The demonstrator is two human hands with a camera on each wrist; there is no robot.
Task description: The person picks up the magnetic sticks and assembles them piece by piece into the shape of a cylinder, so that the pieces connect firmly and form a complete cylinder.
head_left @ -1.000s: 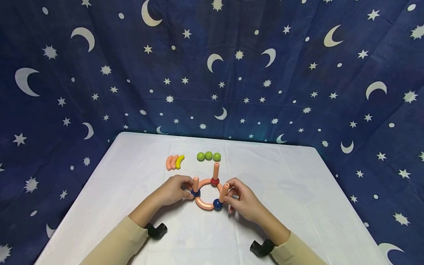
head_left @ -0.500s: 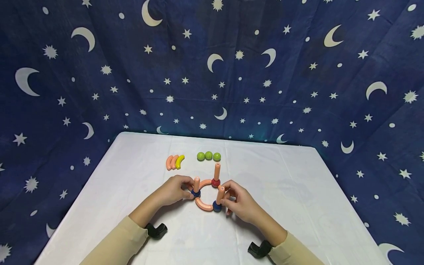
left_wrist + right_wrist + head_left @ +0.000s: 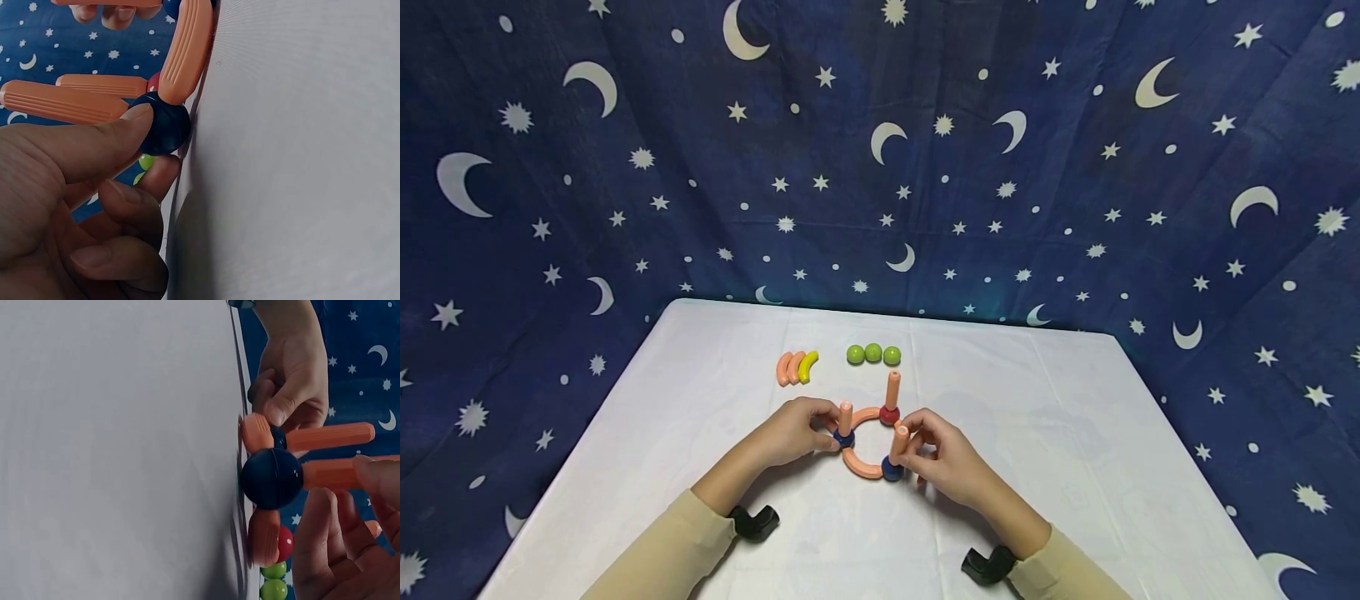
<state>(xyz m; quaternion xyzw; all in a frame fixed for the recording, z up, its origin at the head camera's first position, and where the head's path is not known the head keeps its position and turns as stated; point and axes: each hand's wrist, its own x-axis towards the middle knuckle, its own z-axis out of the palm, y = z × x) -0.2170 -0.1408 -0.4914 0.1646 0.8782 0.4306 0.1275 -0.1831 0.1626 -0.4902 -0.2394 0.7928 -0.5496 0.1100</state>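
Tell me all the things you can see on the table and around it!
Green balls: three, green, in a row at the back of the table.
Curved pieces: three, two orange and one yellow, side by side left of the green balls.
Ring arcs: orange, flat on the table, joining the balls between the hands.
Blue balls: two, dark blue, at the ring's joints.
Red ball: one, red, at the ring's far joint.
Upright sticks: three, orange, one standing on each ball.
Table: one, white.
Backdrop: one, dark blue with moons and stars.
Left hand: pinches the left blue ball.
Right hand: holds the near upright stick.
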